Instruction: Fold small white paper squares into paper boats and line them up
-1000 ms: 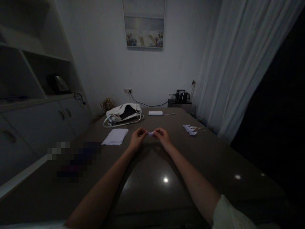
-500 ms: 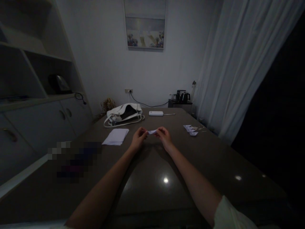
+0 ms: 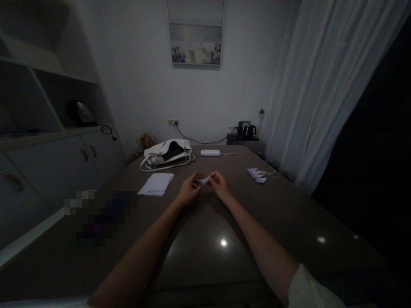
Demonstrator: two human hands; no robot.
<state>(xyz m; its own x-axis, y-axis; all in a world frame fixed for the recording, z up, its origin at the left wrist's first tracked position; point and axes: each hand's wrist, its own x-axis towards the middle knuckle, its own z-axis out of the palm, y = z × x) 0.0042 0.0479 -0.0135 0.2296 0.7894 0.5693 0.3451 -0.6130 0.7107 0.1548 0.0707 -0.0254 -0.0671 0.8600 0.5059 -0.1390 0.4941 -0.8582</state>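
A small piece of folded white paper (image 3: 204, 181) is held up over the middle of the table. My right hand (image 3: 219, 185) pinches its right end between thumb and fingertips. At the other end, my left hand (image 3: 190, 189) curls its fingers and thumb around the paper; the exact contact is too small and dark to make out. To the left of my hands lies a stack of white paper sheets (image 3: 156, 184). Several folded paper pieces (image 3: 257, 174) rest on the right of the table, with small bits beside them.
A white handbag (image 3: 167, 153) sits at the table's back left. Behind my hands lies a white power bank (image 3: 210, 152) with a short cable. The dark table (image 3: 205, 265) has a blurred-out patch at its left. A white curtain (image 3: 308, 85) hangs at right.
The folded paper has tilted and come slightly lower and nearer. My left fingers have spread and shifted around its end, while my right hand keeps its pinch.
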